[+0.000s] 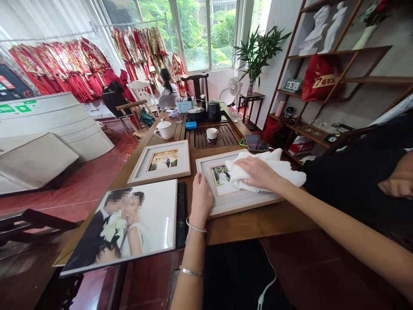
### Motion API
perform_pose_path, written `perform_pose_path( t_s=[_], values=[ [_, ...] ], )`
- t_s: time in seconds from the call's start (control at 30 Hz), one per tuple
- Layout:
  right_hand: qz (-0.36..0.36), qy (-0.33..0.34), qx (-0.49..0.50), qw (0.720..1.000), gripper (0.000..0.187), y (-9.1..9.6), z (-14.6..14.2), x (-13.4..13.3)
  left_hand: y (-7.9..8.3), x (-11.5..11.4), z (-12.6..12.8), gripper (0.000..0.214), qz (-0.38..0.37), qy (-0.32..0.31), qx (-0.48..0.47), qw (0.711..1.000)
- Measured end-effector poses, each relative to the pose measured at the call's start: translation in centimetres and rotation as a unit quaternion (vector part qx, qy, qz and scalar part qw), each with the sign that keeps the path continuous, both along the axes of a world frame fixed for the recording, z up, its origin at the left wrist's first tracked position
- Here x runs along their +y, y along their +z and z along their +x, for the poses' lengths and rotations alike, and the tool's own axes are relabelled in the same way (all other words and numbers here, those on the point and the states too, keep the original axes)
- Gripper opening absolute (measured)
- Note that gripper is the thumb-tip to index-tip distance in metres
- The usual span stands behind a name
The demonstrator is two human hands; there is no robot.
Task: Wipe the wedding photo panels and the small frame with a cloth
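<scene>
A framed wedding photo point(226, 201) lies flat on the wooden table point(251, 224) in front of me. My left hand point(200, 196) grips the frame's near left edge, fingers curled over the rim. My right hand point(258, 171) presses flat on a white cloth point(284, 168) bunched over the frame's glass, beside the small picture in the middle.
A second framed photo point(161, 162) lies to the left, and a large unframed wedding print point(129, 226) hangs over the near table edge. Behind stand a white teapot point(164, 128), a cup point(212, 133), a tea tray, a phone point(256, 143). A person sits at the far end; shelves rise on the right.
</scene>
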State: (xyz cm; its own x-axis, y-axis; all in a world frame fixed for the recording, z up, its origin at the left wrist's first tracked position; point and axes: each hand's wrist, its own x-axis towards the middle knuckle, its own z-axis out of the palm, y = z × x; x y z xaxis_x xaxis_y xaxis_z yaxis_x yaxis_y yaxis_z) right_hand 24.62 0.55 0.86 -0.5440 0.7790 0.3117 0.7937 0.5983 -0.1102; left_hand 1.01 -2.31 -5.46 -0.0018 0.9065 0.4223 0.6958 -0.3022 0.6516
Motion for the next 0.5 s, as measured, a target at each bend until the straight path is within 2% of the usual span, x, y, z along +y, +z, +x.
perform_pose_path(
  t_s=[0.1,0.17,0.33,0.43,0.5],
  values=[
    [0.013,-0.121,0.026,0.992,0.048,0.1,0.4,2.7,0.0,0.0,0.0,0.052,-0.010,-0.005,0.013,1.000],
    [0.003,-0.139,0.058,0.989,0.050,0.1,-0.8,4.8,0.0,-0.1,0.0,0.054,-0.019,-0.007,0.014,1.000],
    [-0.008,-0.082,0.098,0.992,0.060,-0.1,-7.1,8.7,0.0,0.0,0.1,0.058,-0.026,-0.007,0.014,1.000],
    [-0.033,-0.022,0.097,0.995,0.054,-0.5,-10.3,9.2,0.0,0.1,0.2,0.059,-0.022,-0.008,0.009,1.000],
    [-0.050,0.014,0.085,0.995,0.050,-0.7,-11.3,9.1,0.0,0.1,0.2,0.061,-0.019,-0.006,-0.003,1.000]
  ],
)
